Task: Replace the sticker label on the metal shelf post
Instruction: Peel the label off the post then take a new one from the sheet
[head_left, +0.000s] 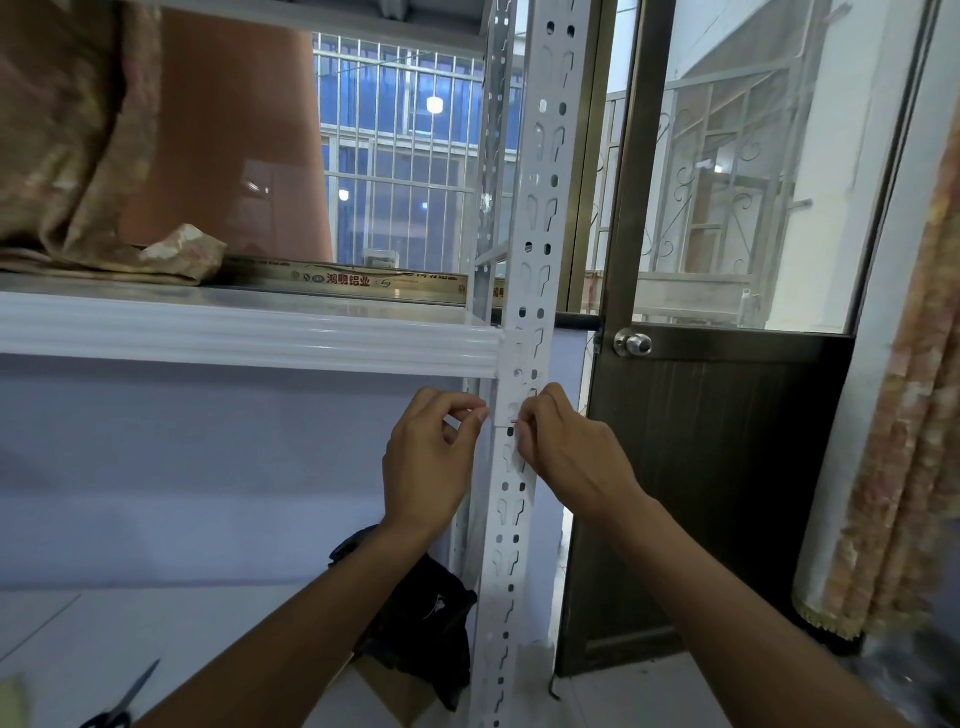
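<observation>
Both hands up at the metal shelf post, just below the shelf edge — right hand pinches the sticker label w/ fingertips, left hand pinched beside it, contents unclear.

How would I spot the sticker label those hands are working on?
Find the white perforated metal post beside the brown door. Follow it down to just below the white shelf edge, between the left hand and right hand. The sticker label is a pale patch covering the holes, with faint red print.
</observation>
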